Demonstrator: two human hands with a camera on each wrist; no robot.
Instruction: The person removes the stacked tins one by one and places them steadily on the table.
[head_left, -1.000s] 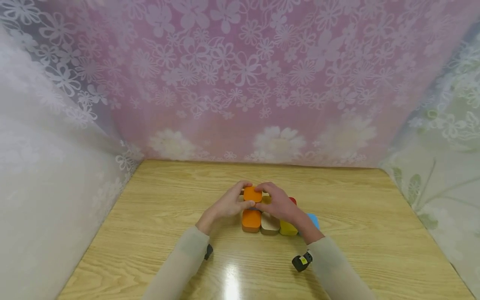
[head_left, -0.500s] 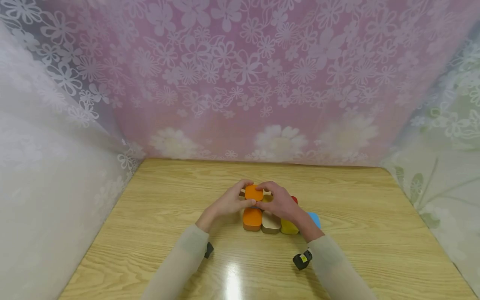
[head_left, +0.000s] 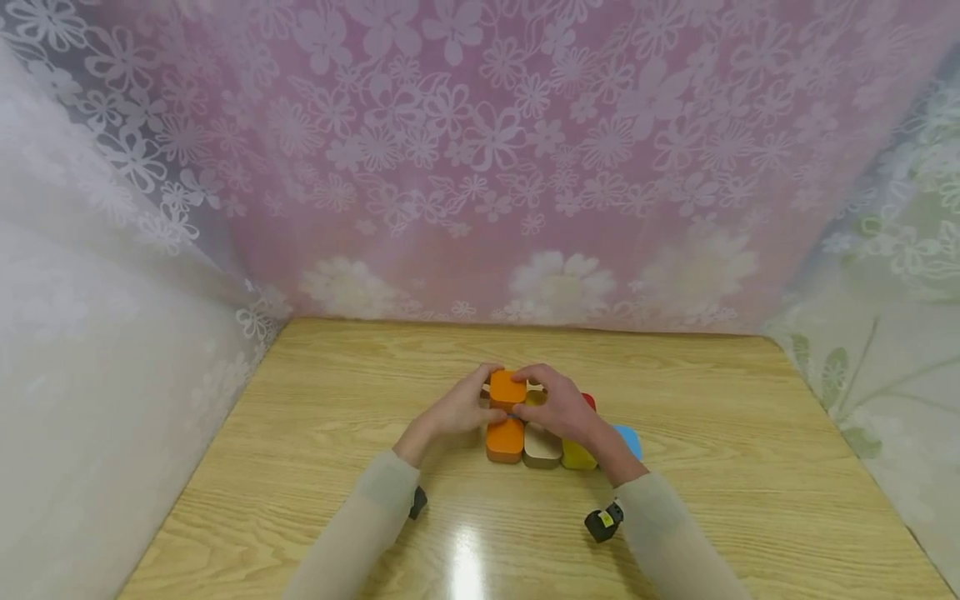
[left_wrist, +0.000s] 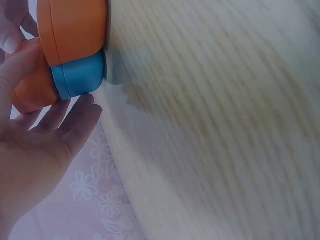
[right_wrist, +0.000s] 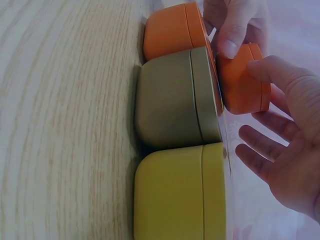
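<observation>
An orange rounded box with a lid (head_left: 508,388) sits on top of a blue box (left_wrist: 80,76), with both hands around it. My left hand (head_left: 461,407) holds its left side: the thumb lies at the near face and the fingers reach around the far side, close to the blue box. From the right, my right hand (head_left: 558,407) pinches the same orange box, thumb on the near face in the right wrist view (right_wrist: 300,135). In front stand a second orange box (head_left: 505,440), a beige box (head_left: 542,447) and a yellow box (head_left: 578,455), side by side.
A light blue box (head_left: 628,442) stands at the row's right end, partly behind the right forearm. A red box (head_left: 589,401) and a dark yellow one (head_left: 535,399) show behind the right hand. Floral curtains (head_left: 480,167) surround the wooden table (head_left: 337,375).
My left thumb has slid down the near side of the upper orange box, so more of its front face shows. The right hand and the row of boxes stay nearly the same.
</observation>
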